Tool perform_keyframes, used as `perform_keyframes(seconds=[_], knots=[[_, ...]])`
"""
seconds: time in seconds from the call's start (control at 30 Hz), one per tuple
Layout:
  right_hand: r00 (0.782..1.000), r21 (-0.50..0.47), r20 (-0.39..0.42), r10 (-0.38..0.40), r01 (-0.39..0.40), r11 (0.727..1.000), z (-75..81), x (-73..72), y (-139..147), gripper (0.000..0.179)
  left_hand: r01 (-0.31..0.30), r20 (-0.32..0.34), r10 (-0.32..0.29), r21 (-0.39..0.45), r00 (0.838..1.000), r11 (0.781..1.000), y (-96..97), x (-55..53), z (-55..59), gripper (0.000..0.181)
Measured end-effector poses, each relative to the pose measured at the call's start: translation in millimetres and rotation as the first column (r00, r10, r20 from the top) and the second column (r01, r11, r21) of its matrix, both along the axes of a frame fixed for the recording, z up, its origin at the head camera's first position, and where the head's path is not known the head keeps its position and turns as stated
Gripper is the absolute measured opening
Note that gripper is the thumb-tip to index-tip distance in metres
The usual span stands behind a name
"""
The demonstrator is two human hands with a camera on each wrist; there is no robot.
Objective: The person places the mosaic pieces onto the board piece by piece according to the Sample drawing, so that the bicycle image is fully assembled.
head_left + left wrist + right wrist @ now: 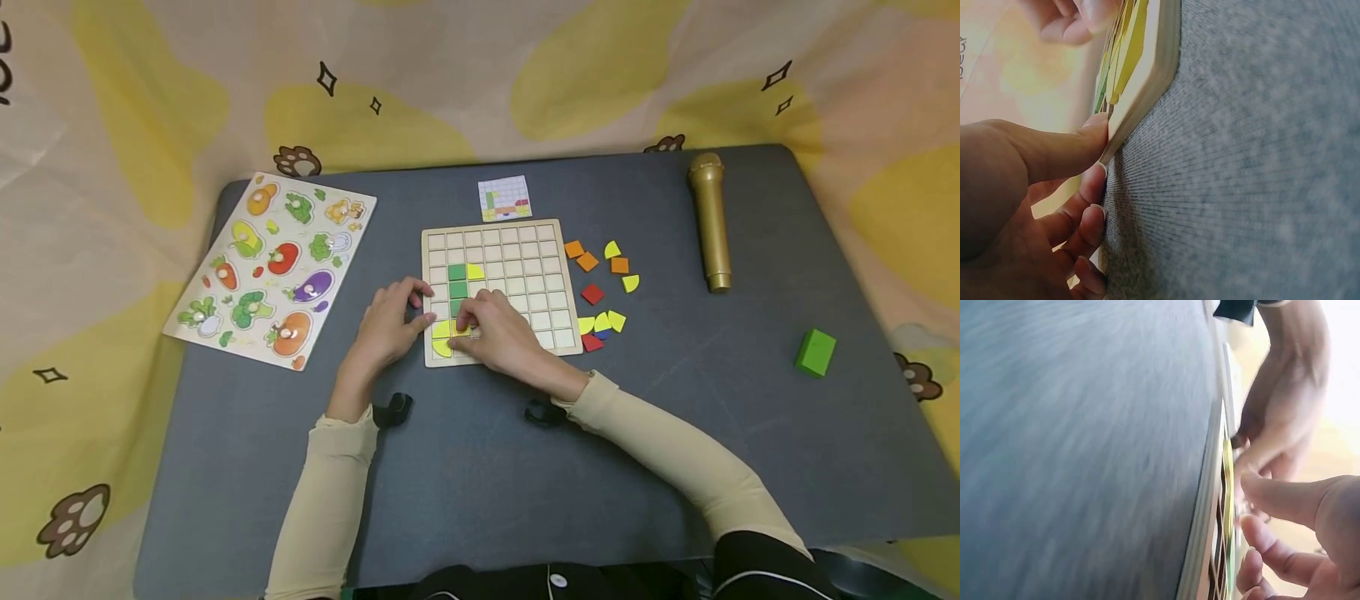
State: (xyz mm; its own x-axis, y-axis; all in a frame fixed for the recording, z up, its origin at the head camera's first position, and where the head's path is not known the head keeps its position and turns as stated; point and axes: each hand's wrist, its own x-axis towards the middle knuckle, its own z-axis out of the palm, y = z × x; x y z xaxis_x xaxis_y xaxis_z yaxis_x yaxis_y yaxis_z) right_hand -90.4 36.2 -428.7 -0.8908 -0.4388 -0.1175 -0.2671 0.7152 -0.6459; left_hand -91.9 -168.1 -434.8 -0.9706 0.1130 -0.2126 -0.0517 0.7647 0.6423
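A wooden grid board [562, 292] lies on the table, carrying green squares [457, 272] and yellow quarter-round pieces [442, 348]. At its left edge rests my left hand [384, 325]; in the left wrist view the thumb [1088, 140] presses the board's rim and the other fingertips meet its side. Over the lower left cells is my right hand [501, 333], its bent fingers and thumb close above the yellow pieces. The right wrist view shows a gap between thumb [1272, 494] and forefinger, with a yellow piece [1229, 481] lying on the board beside them.
Loose orange, yellow, red and blue pieces [619, 265] lie right of the board. A small pattern card [504, 198] is behind it. To the left is a vegetable puzzle board [255, 275]; to the right are a gold microphone [712, 225] and a green block [816, 353].
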Motion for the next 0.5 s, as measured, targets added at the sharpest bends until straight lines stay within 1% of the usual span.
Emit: perform_keyframes(seconds=[0.1,0.23,0.33,0.5], knots=[[1.0,-0.038,-0.004,-0.023,0.023,0.999,-1.7,-1.8,17.3,0.022,-0.002,0.004,0.002,0.002,1.0,1.0,0.2,0.2,-0.1,0.031],[0.997,-0.077,-0.008,-0.073,0.072,0.994,-3.5,-3.9,48.1,0.022,-0.008,0.006,0.008,0.006,1.0,1.0,1.2,-0.5,-0.5,0.031],[0.993,-0.074,0.001,-0.116,0.116,0.991,-1.8,-4.4,73.7,0.022,-0.013,0.01,0.013,0.008,1.0,1.0,1.5,-0.8,-1.0,0.031],[0.986,-0.031,0.019,-0.166,0.166,0.986,5.6,-4.2,114.4,0.025,-0.021,0.015,0.021,0.012,1.0,1.0,1.6,-0.3,-0.7,0.031]])
